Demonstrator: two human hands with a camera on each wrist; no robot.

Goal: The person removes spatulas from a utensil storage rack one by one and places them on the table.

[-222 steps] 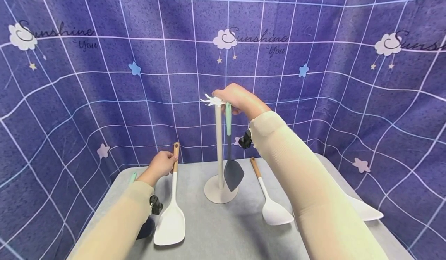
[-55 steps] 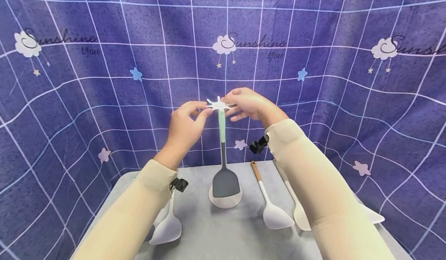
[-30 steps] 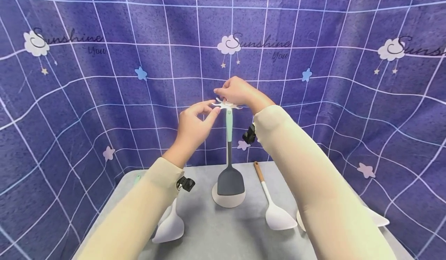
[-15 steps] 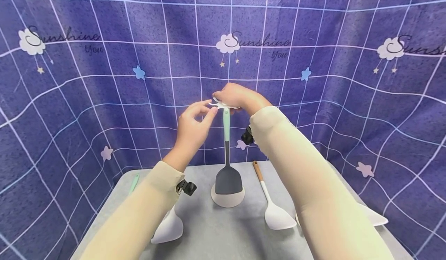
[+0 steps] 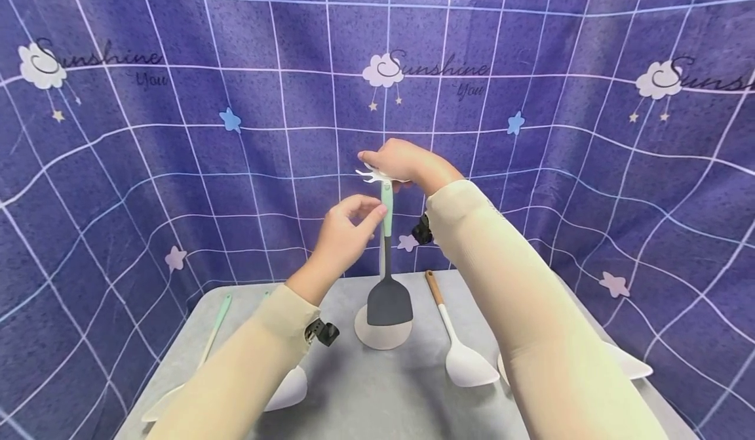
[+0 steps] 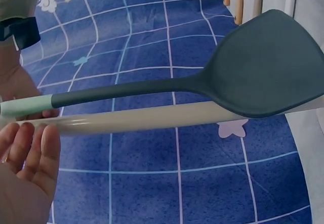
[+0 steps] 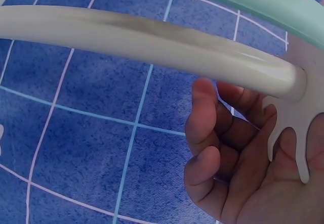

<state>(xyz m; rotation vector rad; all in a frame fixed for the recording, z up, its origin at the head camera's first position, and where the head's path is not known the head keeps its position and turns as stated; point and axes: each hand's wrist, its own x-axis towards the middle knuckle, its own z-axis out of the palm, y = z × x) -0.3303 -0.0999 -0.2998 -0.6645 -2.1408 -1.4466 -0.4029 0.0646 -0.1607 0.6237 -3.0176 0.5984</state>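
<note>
A white utensil stand stands upright in the middle, with a hooked top. From one hook, at the front of the pole, hangs a turner with a mint handle and dark blade. My right hand grips the stand's top from above; in the right wrist view, the palm lies against the hooks and the fingers curl beneath them. My left hand is beside the mint handle, with the thumb at its edge. In the left wrist view, its fingers extend toward the pole, not wrapped round the handle.
On the grey table lie a white wok turner with a wooden handle and other utensils, partly hidden by my right sleeve. At left, a mint-handled utensil and a white utensil head lie near my left sleeve. A purple curtain stands behind.
My left hand has left a wooden-handled turner, risen to the stand's hooks, then come down beside the mint handle. The hanging turner has swung round to face front. My right hand keeps at the top.
</note>
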